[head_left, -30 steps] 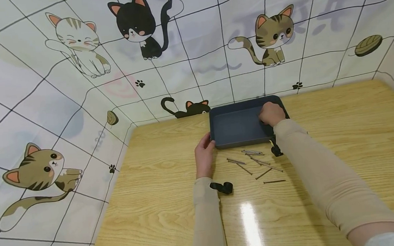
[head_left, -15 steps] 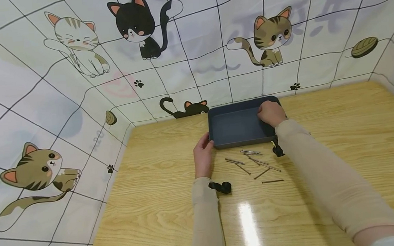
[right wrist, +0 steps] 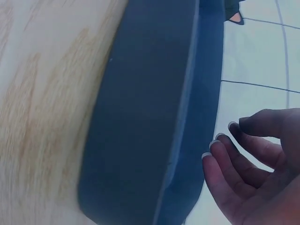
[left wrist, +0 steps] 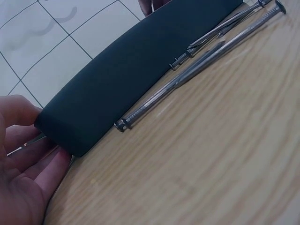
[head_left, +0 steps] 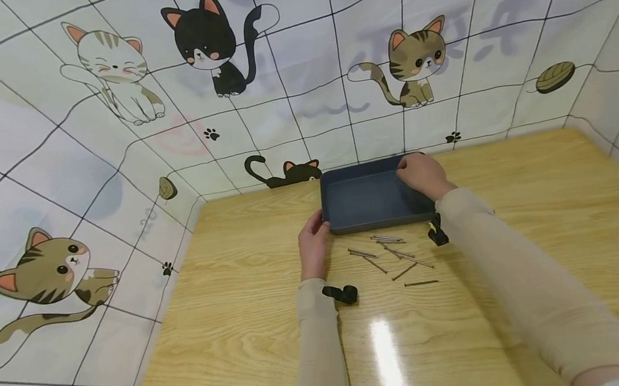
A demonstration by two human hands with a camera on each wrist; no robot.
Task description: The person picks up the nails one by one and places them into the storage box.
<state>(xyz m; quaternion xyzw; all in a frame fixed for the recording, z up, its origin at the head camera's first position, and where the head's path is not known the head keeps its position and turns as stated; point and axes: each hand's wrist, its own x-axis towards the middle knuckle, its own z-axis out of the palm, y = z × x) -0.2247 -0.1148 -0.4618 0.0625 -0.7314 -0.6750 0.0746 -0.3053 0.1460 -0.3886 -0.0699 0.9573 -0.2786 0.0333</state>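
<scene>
A dark blue rectangular tray (head_left: 361, 201) lies near the back of the wooden table. My left hand (head_left: 314, 247) holds its front left corner; the left wrist view has the fingers (left wrist: 51, 171) bent around that corner, some low by the table. Over the tray's right part is my right hand (head_left: 423, 175). Its fingers (right wrist: 225, 164) are loosely bent, thumb near the index fingertip, and nothing shows between them in the right wrist view. Several steel nails (head_left: 396, 251) are scattered in front of the tray, some crossing each other; two long nails (left wrist: 154, 99) lie close to its front wall.
A wall cloth (head_left: 323, 89) with cat pictures and grid lines stands right behind the tray. Wood-grain tabletop (head_left: 243, 319) extends on both sides. A black wrist camera (head_left: 343, 294) sits on the left sleeve, another camera (head_left: 437, 233) on the right.
My right hand has risen a little from inside the tray and its fingers have loosened. My left hand stays at the corner. The head view has swung slightly right; the nails lie as before.
</scene>
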